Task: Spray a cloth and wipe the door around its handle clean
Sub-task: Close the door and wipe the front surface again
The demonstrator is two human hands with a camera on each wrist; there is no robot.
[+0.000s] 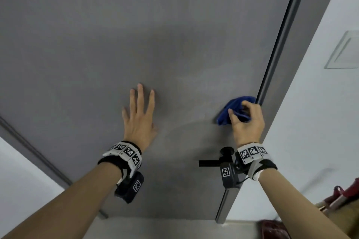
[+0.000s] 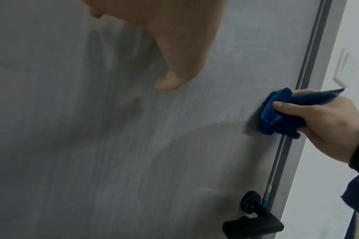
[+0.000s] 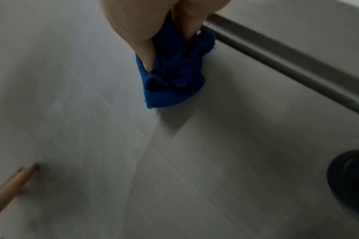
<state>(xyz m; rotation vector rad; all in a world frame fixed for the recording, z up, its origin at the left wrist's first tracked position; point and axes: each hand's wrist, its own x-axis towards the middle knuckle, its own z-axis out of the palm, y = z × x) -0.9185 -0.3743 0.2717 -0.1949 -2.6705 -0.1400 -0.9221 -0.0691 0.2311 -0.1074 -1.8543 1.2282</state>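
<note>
Wiping well means the right hand (image 1: pixel 247 122) grips the bunched blue cloth (image 1: pixel 236 109) flat on the grey door (image 1: pixel 174 44) (left hand (image 1: pixel 138 118) spread open, bracing); work down to the black lever handle (image 1: pixel 211 162).

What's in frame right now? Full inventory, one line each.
door: 1, grey, fills most of the head view.
door handle: 1, black lever with a round rose, low on the door near its right edge.
cloth: 1, blue, bunched, against the door above the handle, beside the edge.
wall: white, right of the door.
wall plate: 1, white, on the right wall.
red item: dark red, lower right corner, unclear what.
wrist bands with cameras: 2, marker-tagged, one per wrist.
left hand: flat on the door, fingers spread.
right hand: grips the cloth.
</note>
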